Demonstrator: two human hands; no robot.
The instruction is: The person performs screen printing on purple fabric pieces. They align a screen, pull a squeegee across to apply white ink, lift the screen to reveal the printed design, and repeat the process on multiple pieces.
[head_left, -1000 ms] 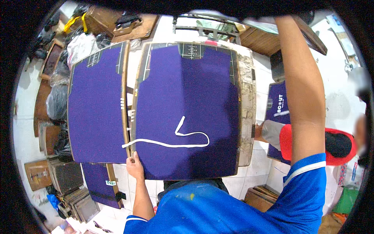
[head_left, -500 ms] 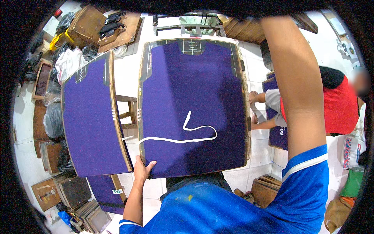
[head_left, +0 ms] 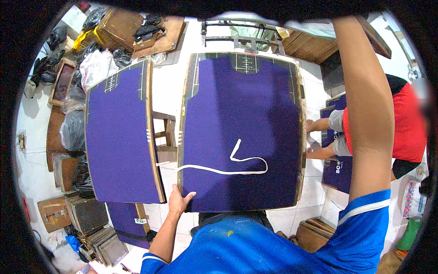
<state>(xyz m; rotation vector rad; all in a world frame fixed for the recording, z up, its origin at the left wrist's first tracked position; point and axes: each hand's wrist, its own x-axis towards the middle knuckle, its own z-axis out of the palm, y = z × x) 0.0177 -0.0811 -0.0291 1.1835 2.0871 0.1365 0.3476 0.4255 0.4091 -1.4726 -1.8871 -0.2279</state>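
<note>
A large board (head_left: 273, 192) lies in front of me with a dark purple fabric piece (head_left: 214, 109) flat on it. Across the fabric's lower half runs a narrow white strip (head_left: 219, 172), bent back in a hook at its right end and reaching over the board's left edge. My left hand (head_left: 179, 200) grips the board's near left corner, thumb on top and fingers at the side. My right arm is raised and stretched far forward. Its hand is cut off by the picture's upper edge.
A second board with purple fabric (head_left: 118, 141) stands to the left, a wooden stool (head_left: 165, 132) between the two. At right a person in red (head_left: 406, 123) bends over another purple piece (head_left: 337, 176). Stacked frames (head_left: 102, 249) and plastic bags (head_left: 73, 130) line the left side.
The boards and the strip appear slightly further right in the picture as the view shifts. My left hand stays on the board's corner. The person in red has moved a little.
</note>
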